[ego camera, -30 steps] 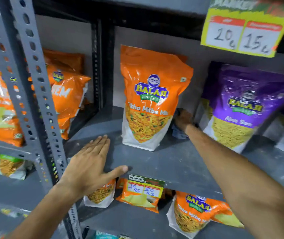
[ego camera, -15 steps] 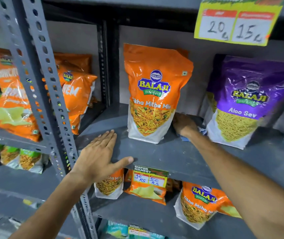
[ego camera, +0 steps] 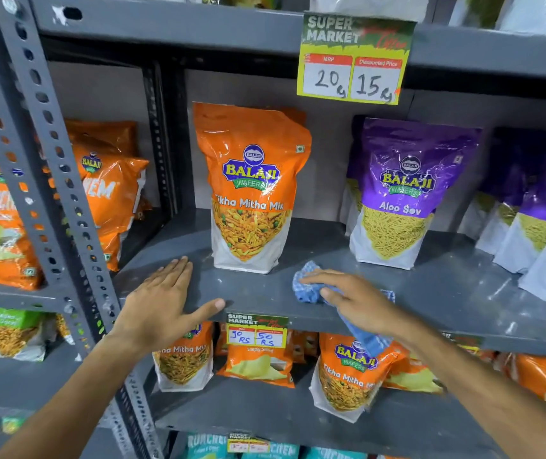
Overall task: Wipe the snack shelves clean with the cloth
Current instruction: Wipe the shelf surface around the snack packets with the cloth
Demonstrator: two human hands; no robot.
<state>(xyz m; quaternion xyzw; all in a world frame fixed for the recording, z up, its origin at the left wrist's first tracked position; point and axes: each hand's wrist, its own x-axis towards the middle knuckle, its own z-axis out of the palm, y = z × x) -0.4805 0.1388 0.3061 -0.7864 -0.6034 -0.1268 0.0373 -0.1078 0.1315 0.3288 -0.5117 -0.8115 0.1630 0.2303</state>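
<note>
A grey metal shelf (ego camera: 265, 289) runs across the middle of the view. My right hand (ego camera: 354, 299) presses a blue checked cloth (ego camera: 308, 286) flat on the shelf's front part, between the orange Tikha Mitha Mix bag (ego camera: 251, 190) and the purple Aloo Sev bag (ego camera: 400, 193). One end of the cloth hangs over the shelf's front edge. My left hand (ego camera: 162, 303) lies flat and open on the shelf's front left corner, fingers apart, thumb along the edge.
A perforated grey upright (ego camera: 43, 180) stands left of my left hand. More purple bags (ego camera: 536, 220) crowd the shelf's right end. Orange bags (ego camera: 106, 190) fill the neighbouring rack. Price tags (ego camera: 354, 61) hang from shelf edges. The lower shelf (ego camera: 265, 405) holds several snack bags.
My right hand has pulled the cloth from the back of the shelf, behind the bags, forward to the front edge. My left hand stays put. The view has tilted up.
</note>
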